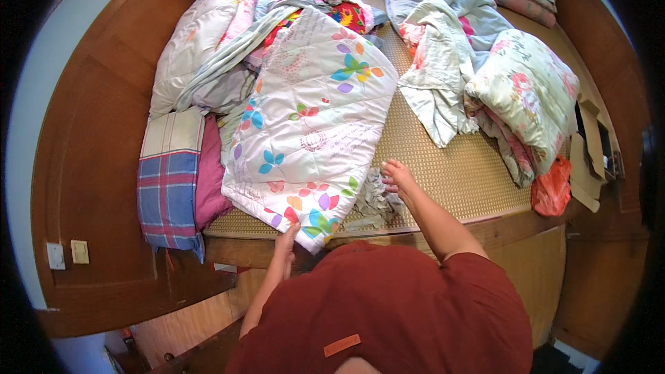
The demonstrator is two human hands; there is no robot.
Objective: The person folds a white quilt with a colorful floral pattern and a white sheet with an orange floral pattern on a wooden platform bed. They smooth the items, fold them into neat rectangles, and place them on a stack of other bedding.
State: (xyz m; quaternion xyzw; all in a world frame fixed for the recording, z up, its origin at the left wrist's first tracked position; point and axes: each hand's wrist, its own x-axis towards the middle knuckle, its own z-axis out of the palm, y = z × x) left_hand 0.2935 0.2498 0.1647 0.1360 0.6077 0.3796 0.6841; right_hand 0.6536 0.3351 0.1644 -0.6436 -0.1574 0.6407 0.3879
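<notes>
A white quilt (325, 121) with colourful leaf and flower prints is spread slantwise across the bed in front of me. At its near edge my left hand (285, 237) is closed on the hem, thumb on top and fingers mostly hidden. My right hand (397, 179) hovers beside the quilt's right edge with its fingers apart, holding nothing. Just beyond its fingertips to the left lies a crumpled pale cloth (376, 201), partly covered by the quilt.
On the left are a plaid pillow (168, 170) and a puffy white comforter (197, 34). To the right lie a crumpled pale cloth (440, 76), a folded floral quilt (530, 86), a red plastic bag (552, 187) and an open cardboard box (587, 156). A woven mat (443, 176) covers the bed.
</notes>
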